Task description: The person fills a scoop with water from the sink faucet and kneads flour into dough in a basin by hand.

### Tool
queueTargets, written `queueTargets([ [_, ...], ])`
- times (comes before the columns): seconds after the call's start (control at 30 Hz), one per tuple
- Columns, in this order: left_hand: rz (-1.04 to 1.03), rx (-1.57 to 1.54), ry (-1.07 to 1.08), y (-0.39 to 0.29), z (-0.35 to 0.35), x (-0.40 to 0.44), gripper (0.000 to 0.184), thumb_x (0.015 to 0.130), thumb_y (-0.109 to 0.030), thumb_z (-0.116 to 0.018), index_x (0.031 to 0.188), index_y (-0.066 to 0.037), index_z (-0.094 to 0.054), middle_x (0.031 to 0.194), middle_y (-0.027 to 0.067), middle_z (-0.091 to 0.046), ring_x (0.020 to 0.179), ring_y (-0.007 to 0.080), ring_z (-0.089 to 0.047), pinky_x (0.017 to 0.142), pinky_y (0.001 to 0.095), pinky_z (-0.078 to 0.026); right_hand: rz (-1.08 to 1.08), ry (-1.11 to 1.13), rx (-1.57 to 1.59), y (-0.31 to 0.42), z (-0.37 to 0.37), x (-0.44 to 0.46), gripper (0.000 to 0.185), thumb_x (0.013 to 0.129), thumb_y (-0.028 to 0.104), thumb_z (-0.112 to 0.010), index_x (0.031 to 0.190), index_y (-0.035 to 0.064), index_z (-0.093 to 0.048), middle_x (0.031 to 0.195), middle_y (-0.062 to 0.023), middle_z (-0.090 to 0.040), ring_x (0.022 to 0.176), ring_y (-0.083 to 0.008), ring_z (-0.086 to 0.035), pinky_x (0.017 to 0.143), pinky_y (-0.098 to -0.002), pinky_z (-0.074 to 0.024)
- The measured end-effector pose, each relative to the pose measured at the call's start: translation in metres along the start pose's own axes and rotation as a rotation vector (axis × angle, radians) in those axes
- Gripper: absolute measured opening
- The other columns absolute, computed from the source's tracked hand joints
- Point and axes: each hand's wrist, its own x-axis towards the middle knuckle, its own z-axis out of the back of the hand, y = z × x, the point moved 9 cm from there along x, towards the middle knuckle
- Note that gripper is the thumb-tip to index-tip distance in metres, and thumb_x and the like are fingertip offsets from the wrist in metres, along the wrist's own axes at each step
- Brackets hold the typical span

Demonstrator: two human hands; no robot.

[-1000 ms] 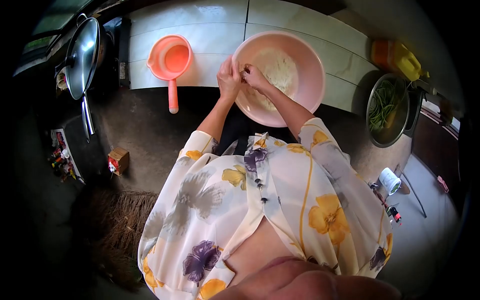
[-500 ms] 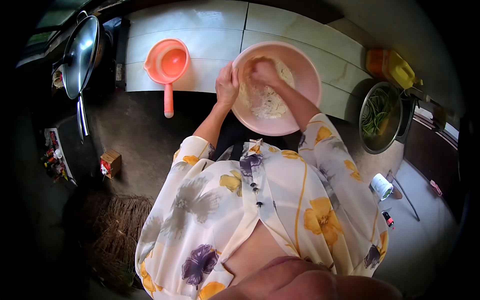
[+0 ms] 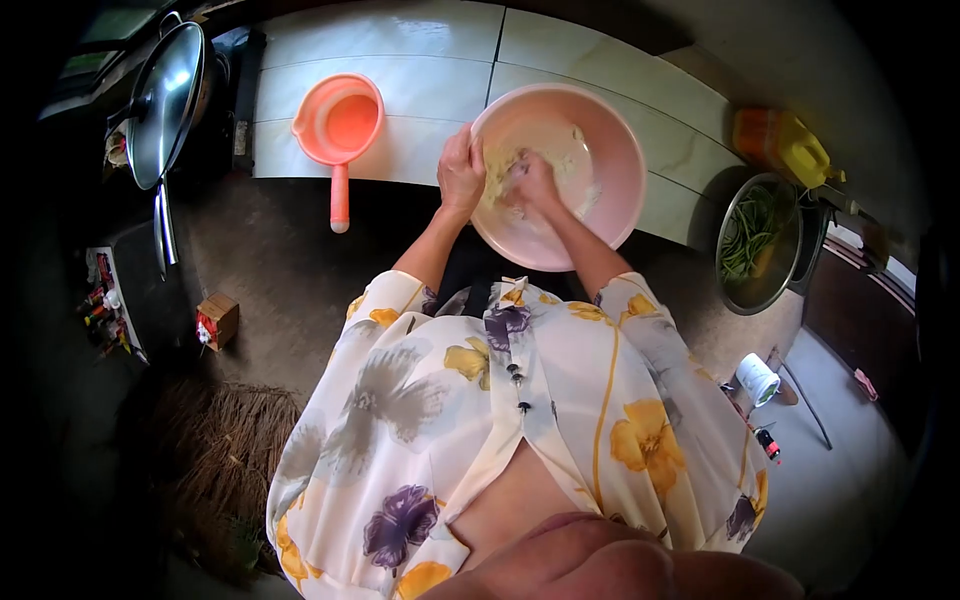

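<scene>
At the counter's [image 3: 420,82] near edge, a pink bowl [image 3: 622,185] sits in the middle of the scene, its near side reaching past the tiles, with 2 bare hands at work on it. The left hand [image 3: 461,172] is closed on the bowl's left rim. The right hand [image 3: 534,181] is inside the bowl, left of its center, fingers bent and pointing down into a pale, floury mix [image 3: 497,180]; motion blur hides the fingertips, so whether they pinch any of it cannot be told. Clumps lie about the fingers, and a thin whitish film coats part of the bowl's floor. The step in hand appears to be stirring or rubbing the mix by hand, with the left hand bracing. As a judgement, a further stroke calls for a firm hold on the rim, since the bowl overhangs the edge, and for a sweep to the right and far sides, where loose bits cling. To the left, apart from the bowl, stands 1 orange dipper [image 3: 309,125], its handle directed near and beyond the edge; whether it contains water is unclear. To the right are a metal basin [image 3: 784,257] of greens [image 3: 748,232] and, farther back, a jug [image 3: 800,157].
</scene>
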Motion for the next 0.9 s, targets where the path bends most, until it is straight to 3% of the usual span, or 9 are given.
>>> queueTargets([
  [0.07, 0.024, 0.002, 0.016, 0.002, 0.000, 0.003, 0.031, 0.099, -0.014, -0.060, 0.126, 0.001, -0.062, 0.107, 0.0236, -0.067, 0.093, 0.0395, -0.067, 0.081, 0.0438, -0.053, 0.062, -0.078, 0.106, -0.006, 0.036, 0.017, 0.033, 0.083, 0.010, -0.069, 0.113, -0.0022, -0.062, 0.096, -0.0246, -0.069, 0.092, -0.0403, -0.068, 0.081, -0.0482, -0.0541],
  [0.17, 0.000, -0.048, 0.014, 0.002, -0.005, 0.000, 0.031, 0.099, -0.014, -0.060, 0.126, 0.002, -0.062, 0.107, 0.0246, -0.067, 0.095, 0.0402, -0.067, 0.082, 0.0452, -0.053, -0.132, -0.179, 0.103, -0.009, 0.071, 0.020, 0.033, 0.082, 0.008, -0.068, 0.113, -0.0017, -0.062, 0.100, -0.0254, -0.068, 0.091, -0.0378, -0.069, 0.079, -0.0477, -0.0541],
  [0.27, -0.006, -0.016, 0.010, -0.001, -0.005, 0.005, 0.032, 0.098, -0.014, -0.061, 0.126, 0.002, -0.062, 0.108, 0.0250, -0.067, 0.095, 0.0410, -0.067, 0.082, 0.0458, -0.053, 0.371, -0.176, -0.270, 0.044, -0.007, 0.007, 0.033, 0.083, 0.006, -0.068, 0.115, 0.0012, -0.063, 0.103, -0.0239, -0.064, 0.093, -0.0413, -0.063, 0.085, -0.0480, -0.0510],
  [0.3, -0.004, -0.017, -0.010, -0.002, -0.002, 0.005, 0.032, 0.098, -0.014, -0.061, 0.125, 0.002, -0.062, 0.107, 0.0249, -0.067, 0.095, 0.0413, -0.067, 0.083, 0.0456, -0.053, 0.370, -0.180, -0.265, 0.051, -0.003, 0.000, 0.033, 0.083, 0.006, -0.068, 0.115, 0.0012, -0.063, 0.103, -0.0239, -0.064, 0.093, -0.0413, -0.063, 0.085, -0.0480, -0.0510],
  [0.37, -0.002, -0.021, -0.021, -0.002, 0.003, 0.003, 0.032, 0.098, -0.014, -0.061, 0.125, 0.003, -0.062, 0.107, 0.0249, -0.067, 0.095, 0.0416, -0.067, 0.083, 0.0455, -0.053, 0.270, 0.244, -0.086, 0.054, -0.017, -0.026, 0.030, 0.083, 0.005, -0.064, 0.113, 0.0017, -0.063, 0.104, -0.0240, -0.060, 0.094, -0.0442, -0.060, 0.087, -0.0495, -0.0491],
  [0.5, 0.006, -0.047, -0.041, 0.006, -0.001, 0.005, 0.032, 0.098, -0.014, -0.061, 0.125, 0.003, -0.062, 0.108, 0.0250, -0.068, 0.097, 0.0417, -0.067, 0.084, 0.0449, -0.053, 0.453, 0.222, -0.307, 0.070, 0.016, -0.082, 0.023, 0.086, 0.008, -0.061, 0.108, 0.0021, -0.060, 0.103, -0.0243, -0.060, 0.084, -0.0443, -0.060, 0.078, -0.0487, -0.0505],
  [0.67, 0.025, -0.047, 0.008, -0.001, -0.001, 0.004, 0.033, 0.098, -0.014, -0.060, 0.127, 0.004, -0.061, 0.110, 0.0252, -0.068, 0.098, 0.0419, -0.067, 0.085, 0.0450, -0.053, 0.133, 0.382, -0.389, 0.064, -0.033, -0.058, 0.027, 0.094, 0.016, -0.054, 0.116, 0.0012, -0.051, 0.098, -0.0293, -0.059, 0.082, -0.0487, -0.064, 0.075, -0.0559, -0.0516],
  [0.73, 0.064, -0.060, 0.021, -0.002, -0.003, 0.006, 0.034, 0.099, -0.014, -0.059, 0.128, 0.003, -0.060, 0.110, 0.0251, -0.068, 0.099, 0.0420, -0.066, 0.086, 0.0455, -0.053, 0.125, 0.382, -0.405, 0.061, -0.051, -0.033, 0.031, 0.095, 0.018, -0.055, 0.119, -0.0011, -0.048, 0.096, -0.0318, -0.063, 0.086, -0.0499, -0.066, 0.076, -0.0560, -0.0529],
  [0.9, 0.020, -0.026, -0.019, 0.000, -0.001, 0.005, 0.033, 0.100, -0.014, -0.057, 0.129, 0.001, -0.060, 0.109, 0.0247, -0.067, 0.098, 0.0425, -0.066, 0.085, 0.0463, -0.053, -0.273, 0.226, -0.239, 0.044, -0.054, 0.011, 0.038, 0.094, 0.022, -0.057, 0.119, -0.0063, -0.050, 0.102, -0.0350, -0.067, 0.098, -0.0483, -0.067, 0.079, -0.0523, -0.0553],
])
